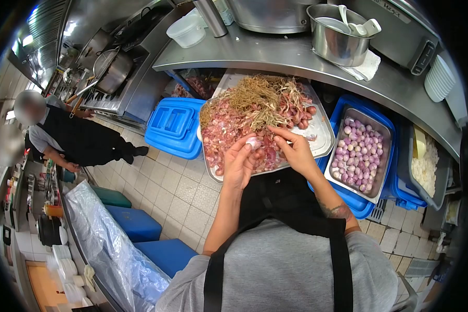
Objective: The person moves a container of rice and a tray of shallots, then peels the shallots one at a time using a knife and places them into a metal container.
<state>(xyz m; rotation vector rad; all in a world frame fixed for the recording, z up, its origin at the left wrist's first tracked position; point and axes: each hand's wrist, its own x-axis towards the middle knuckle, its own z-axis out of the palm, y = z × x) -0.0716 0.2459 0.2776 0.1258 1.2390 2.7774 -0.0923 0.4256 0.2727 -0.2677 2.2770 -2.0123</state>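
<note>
My left hand is closed round a partly peeled shallot, pinched between thumb and fingers. Just to its right, my right hand has its index finger and thumb stretched toward the shallot, slightly apart, with nothing visible between them. Both hands are over a large white tray. Pinkish shallot skins cover the tray's left and front part. At its back lies a heap of dry roots and stalks, with unpeeled shallots bunched at the right.
Right of the tray, a metal pan of peeled shallots rests on a blue bin. A blue lid is at the left. A steel counter overhangs the tray's back, bearing a pot. Another person stands by the stove.
</note>
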